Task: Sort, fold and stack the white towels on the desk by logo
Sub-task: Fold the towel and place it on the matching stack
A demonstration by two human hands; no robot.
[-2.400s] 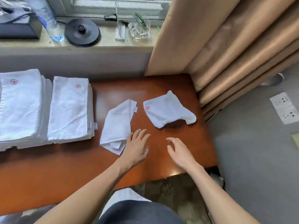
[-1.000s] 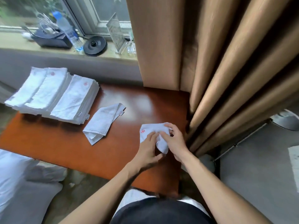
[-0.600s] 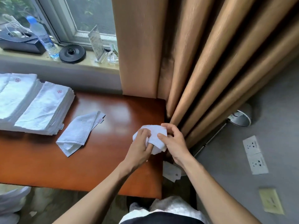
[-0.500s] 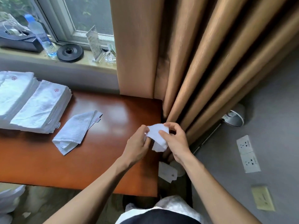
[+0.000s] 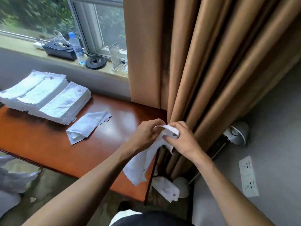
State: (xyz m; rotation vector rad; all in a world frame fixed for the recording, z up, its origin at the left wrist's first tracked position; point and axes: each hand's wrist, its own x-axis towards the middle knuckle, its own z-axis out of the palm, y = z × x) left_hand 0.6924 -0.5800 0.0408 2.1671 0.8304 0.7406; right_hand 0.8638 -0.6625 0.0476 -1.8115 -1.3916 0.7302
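Both hands meet in front of the chest, raised above the right end of the desk. The left hand (image 5: 146, 134) curls its fingers over the top edge of a white towel (image 5: 140, 167), and the right hand (image 5: 183, 141) pinches the same edge just beside it, thumb laid flat on the cloth. Both forearms are bare. The towel is soft terry. It is bunched at the grip and hangs limp below the hands, in front of the desk's right edge, with a small mark near its lower hem.

The desk (image 5: 48, 147) is glossy reddish-brown wood. On it a loosely folded towel (image 5: 88, 126) lies alone, its label at the far corner. Left of it are two neat stacks of folded towels, the nearer stack (image 5: 65, 105) and the farther stack (image 5: 35, 88) touching, each with a red logo on top.

Heavy tan curtains (image 5: 195, 62) fall in deep folds to the right of the desk. Behind it a windowsill (image 5: 19, 44) holds a water bottle (image 5: 76, 46) and a black round base (image 5: 96, 62). Another white cloth (image 5: 166, 188) lies on the floor by the desk's corner, and grey carpet (image 5: 268, 128) lies to the right.
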